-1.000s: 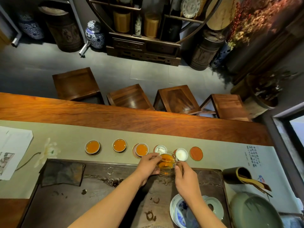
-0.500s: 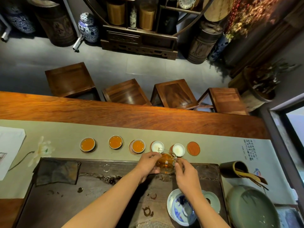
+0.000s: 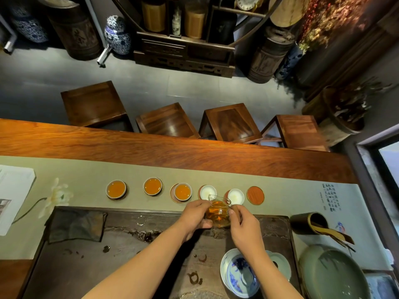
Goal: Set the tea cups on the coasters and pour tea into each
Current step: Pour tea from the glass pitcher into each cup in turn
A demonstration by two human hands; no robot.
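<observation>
A row of small white cups stands on round coasters on the pale runner. Three cups hold amber tea: the left cup (image 3: 116,189), the second cup (image 3: 152,186) and the third cup (image 3: 182,191). The fourth cup (image 3: 207,192) and fifth cup (image 3: 236,196) look white inside. A red coaster (image 3: 255,195) at the right end is bare. A glass pitcher (image 3: 218,212) of amber tea sits just in front of the fourth cup, its spout at that cup's rim. My left hand (image 3: 194,216) steadies its side and my right hand (image 3: 244,223) grips its handle.
The dark tea tray (image 3: 121,244) carries a folded dark cloth (image 3: 75,225) and wet stains. A blue-and-white bowl (image 3: 237,275) lies under my right forearm. A green dish (image 3: 332,275) and a tool holder (image 3: 308,223) are at the right, papers (image 3: 15,195) at the left. Several stools stand beyond the table.
The view has shifted slightly. Both hands have kept hold of the pitcher near the fourth cup; its spout sits at that cup's rim.
</observation>
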